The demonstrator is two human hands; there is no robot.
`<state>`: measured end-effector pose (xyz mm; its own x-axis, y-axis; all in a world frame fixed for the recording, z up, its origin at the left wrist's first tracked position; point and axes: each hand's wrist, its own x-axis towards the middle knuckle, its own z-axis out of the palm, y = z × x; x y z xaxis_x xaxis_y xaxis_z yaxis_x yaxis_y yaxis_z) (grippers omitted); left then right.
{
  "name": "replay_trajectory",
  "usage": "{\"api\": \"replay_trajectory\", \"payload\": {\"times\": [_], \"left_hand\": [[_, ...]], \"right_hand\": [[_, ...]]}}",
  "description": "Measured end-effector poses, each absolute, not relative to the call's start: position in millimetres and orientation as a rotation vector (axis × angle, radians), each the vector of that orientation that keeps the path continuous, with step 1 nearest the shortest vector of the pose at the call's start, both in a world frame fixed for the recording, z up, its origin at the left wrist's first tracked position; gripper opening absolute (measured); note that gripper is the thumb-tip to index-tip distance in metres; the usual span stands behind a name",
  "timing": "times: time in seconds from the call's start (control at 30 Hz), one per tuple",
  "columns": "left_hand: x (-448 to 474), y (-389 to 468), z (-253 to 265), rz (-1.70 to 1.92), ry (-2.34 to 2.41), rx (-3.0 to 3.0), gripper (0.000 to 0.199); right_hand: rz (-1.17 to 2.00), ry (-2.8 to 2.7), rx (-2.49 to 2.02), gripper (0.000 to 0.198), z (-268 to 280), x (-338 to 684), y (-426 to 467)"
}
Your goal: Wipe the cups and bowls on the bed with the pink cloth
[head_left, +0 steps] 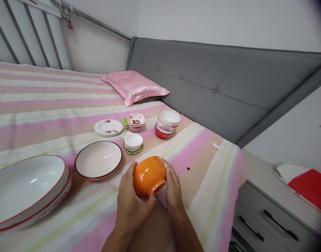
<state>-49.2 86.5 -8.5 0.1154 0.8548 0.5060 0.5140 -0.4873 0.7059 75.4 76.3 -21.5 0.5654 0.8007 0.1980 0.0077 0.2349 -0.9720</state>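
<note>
Tilted on its side, an orange bowl [149, 175] is between my two hands above the bed, its foot ring facing down toward me. My left hand [130, 197] wraps round its left side, thumb near the foot. Against the right side presses my right hand [175, 189], with a pale, thin cloth [163, 196] between palm and bowl; most of the cloth is hidden. Just left lies a wide cream bowl [98, 160] with a dark rim. Beyond the hands sit small white dishes [134, 140] stacked on a green leaf-shaped dish [133, 151].
Big red-rimmed bowls [29, 190] are stacked at left. Farther back are white flowered plates [108, 127], pink dishes [136, 120] and a stack of bowls [169, 119]. A pink pillow [135, 85] lies by the grey headboard [202, 77]. A drawer cabinet [271, 210] stands right.
</note>
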Motion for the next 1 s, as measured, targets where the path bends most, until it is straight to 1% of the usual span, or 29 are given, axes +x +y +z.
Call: {"api": "replay_trajectory", "payload": {"times": [0.1, 0.23, 0.33, 0.43, 0.57, 0.63, 0.7, 0.77, 0.83, 0.9, 1.0], "left_hand": [[-50, 87, -9, 1.343, 1.310, 2.095, 0.083], [-50, 86, -9, 1.351, 1.262, 2.196, 0.082], [-50, 84, -10, 1.341, 1.244, 2.244, 0.083], [-50, 84, -11, 1.340, 1.239, 2.261, 0.083], [-51, 86, -14, 1.398, 1.208, 2.268, 0.081], [-52, 87, -14, 1.417, 1.159, 2.255, 0.076], [-53, 88, -14, 1.430, 1.114, 2.237, 0.066], [-54, 88, -14, 1.436, 1.091, 2.223, 0.058], [-53, 88, -14, 1.442, 1.076, 2.212, 0.057], [-52, 88, -13, 1.430, 1.063, 2.205, 0.061], [-51, 88, -13, 1.379, 1.094, 2.226, 0.074]], "right_hand": [[0.826, -0.701, -1.125, 0.043, -24, 77, 79], [0.769, -0.662, -1.169, 0.045, -18, 77, 77], [0.585, -0.829, -1.301, 0.043, -10, 77, 72], [0.330, -1.155, -1.421, 0.038, -2, 76, 66], [-0.055, -1.606, -1.364, 0.038, 12, 68, 63], [-0.185, -1.744, -1.301, 0.037, 19, 62, 62], [-0.249, -1.834, -1.242, 0.036, 25, 55, 61], [-0.257, -1.892, -1.206, 0.037, 29, 51, 61], [-0.224, -1.911, -1.202, 0.039, 31, 51, 61], [-0.165, -1.892, -1.226, 0.040, 31, 54, 63], [-0.038, -1.778, -1.323, 0.039, 31, 61, 67]]}}
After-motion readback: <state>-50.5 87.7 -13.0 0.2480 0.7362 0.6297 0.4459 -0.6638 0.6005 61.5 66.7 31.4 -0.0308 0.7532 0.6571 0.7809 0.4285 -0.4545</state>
